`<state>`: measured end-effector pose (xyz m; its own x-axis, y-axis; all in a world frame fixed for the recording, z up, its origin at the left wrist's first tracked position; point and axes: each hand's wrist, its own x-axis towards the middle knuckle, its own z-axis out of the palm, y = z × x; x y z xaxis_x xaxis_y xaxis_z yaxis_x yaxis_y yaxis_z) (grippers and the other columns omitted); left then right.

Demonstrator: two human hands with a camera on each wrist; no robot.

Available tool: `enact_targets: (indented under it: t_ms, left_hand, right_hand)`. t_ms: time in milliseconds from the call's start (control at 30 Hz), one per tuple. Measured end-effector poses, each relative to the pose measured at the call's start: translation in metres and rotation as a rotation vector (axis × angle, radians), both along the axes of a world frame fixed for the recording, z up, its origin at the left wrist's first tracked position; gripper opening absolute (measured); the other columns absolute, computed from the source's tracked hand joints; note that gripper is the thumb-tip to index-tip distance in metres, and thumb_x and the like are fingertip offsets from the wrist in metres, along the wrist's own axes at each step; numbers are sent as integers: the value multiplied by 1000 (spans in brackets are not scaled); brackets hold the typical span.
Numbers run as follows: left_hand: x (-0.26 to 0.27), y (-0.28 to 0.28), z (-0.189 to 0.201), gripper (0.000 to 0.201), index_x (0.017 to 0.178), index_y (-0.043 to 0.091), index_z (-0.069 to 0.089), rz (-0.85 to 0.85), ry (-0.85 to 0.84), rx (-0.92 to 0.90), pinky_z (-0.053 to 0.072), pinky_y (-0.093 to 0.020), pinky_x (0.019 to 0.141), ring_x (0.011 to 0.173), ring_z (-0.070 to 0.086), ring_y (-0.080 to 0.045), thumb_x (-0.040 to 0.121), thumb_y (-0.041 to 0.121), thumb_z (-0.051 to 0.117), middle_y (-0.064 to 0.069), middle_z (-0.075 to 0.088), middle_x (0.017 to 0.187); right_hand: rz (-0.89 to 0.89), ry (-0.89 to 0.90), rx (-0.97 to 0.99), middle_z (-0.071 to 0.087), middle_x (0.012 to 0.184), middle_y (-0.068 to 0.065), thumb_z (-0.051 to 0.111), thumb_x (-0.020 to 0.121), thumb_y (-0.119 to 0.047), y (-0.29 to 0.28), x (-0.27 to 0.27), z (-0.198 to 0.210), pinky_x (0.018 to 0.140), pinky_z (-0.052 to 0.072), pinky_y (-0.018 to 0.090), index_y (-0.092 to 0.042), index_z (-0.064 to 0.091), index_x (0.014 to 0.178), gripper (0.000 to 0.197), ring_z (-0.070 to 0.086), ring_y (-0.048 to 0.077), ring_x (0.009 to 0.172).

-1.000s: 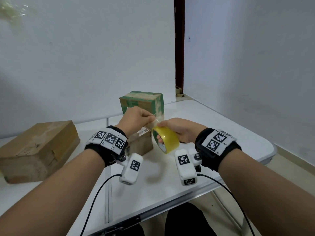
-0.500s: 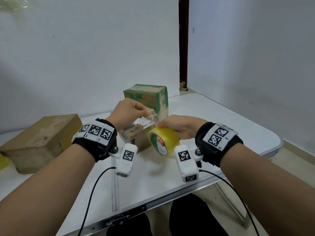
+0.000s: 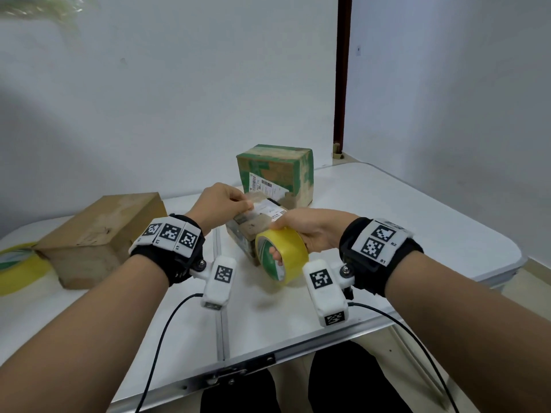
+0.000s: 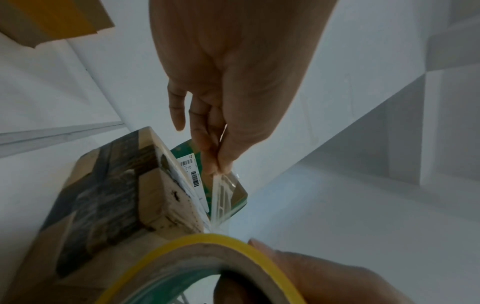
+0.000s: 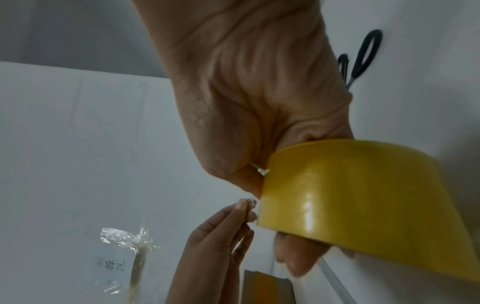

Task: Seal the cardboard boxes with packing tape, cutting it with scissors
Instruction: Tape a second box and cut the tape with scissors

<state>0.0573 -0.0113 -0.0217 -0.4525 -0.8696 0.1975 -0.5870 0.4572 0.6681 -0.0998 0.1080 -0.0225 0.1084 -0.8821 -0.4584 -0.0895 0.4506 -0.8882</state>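
Right grip: wrapped around a yellow roll of packing tape, thumb on the outer face, fingertips inside the core, roll held on edge above the worktop. Left grip: thumb and forefinger pinching the free end of clear tape, just left of and beyond the roll. Tape strip stretched between the two grips, directly over a small cardboard box with a white shipping label on top. Box resting on the worktop beneath both grips.

Beyond the grips: a green-printed box, closed, close behind the small box. Left of the left grip: a larger plain brown box; at its far left, a second yellow tape roll at the frame edge. Scissors with black handles lying on the worktop beyond the right grip, visible only in the right wrist view.

Worktop: white folding type, centre seam with metal latch at the near edge, rounded right corner. Room: plain white walls meeting at a corner, dark brown vertical frame in that corner. Crumpled tape scraps stuck on the wall.
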Motion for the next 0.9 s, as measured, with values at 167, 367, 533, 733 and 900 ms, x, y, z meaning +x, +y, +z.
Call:
enact_targets:
  t_ms: [167, 367, 533, 733, 900]
  left_hand:
    - [5, -1, -11, 20, 84, 10, 75, 27, -39, -17, 41, -24, 63, 79, 58, -14, 89, 27, 66, -2, 69, 82]
    - [5, -10, -11, 21, 86, 9, 75, 10, -106, -88, 44, -28, 73, 86, 60, -19, 89, 28, 65, -5, 71, 88]
    - [0, -17, -19, 18, 88, 12, 72, -8, -211, -199, 43, -29, 77, 91, 58, -21, 92, 27, 61, 3, 60, 85]
    - [2, -24, -31, 17, 94, 21, 69, 0, -256, -196, 42, -42, 96, 99, 53, -21, 93, 35, 59, 0, 47, 101]
    - [4, -25, -36, 12, 93, 30, 64, -4, -230, -210, 42, -41, 96, 92, 50, -14, 92, 40, 58, 2, 43, 103]
  right_hand:
    - [-21, 4, 7, 61, 63, 14, 37, 103, -11, -3, 8, 3, 53, 56, 30, -2, 47, 97, 15, 62, 20, 48]
    - [-49, 3, 10, 64, 68, 17, 40, 103, -13, -11, 5, 2, 54, 58, 31, 0, 50, 100, 17, 64, 22, 49]
    - [-63, 10, 26, 63, 69, 17, 40, 104, -16, -14, 6, 3, 53, 57, 31, -2, 49, 94, 20, 63, 22, 49]
    - [-53, 18, 47, 63, 74, 18, 41, 103, -16, -17, 7, -1, 56, 58, 33, -1, 49, 97, 17, 64, 23, 53]
    - [-59, 46, 48, 64, 72, 17, 42, 103, -17, -16, 7, 0, 53, 58, 31, -2, 49, 91, 21, 64, 21, 48]
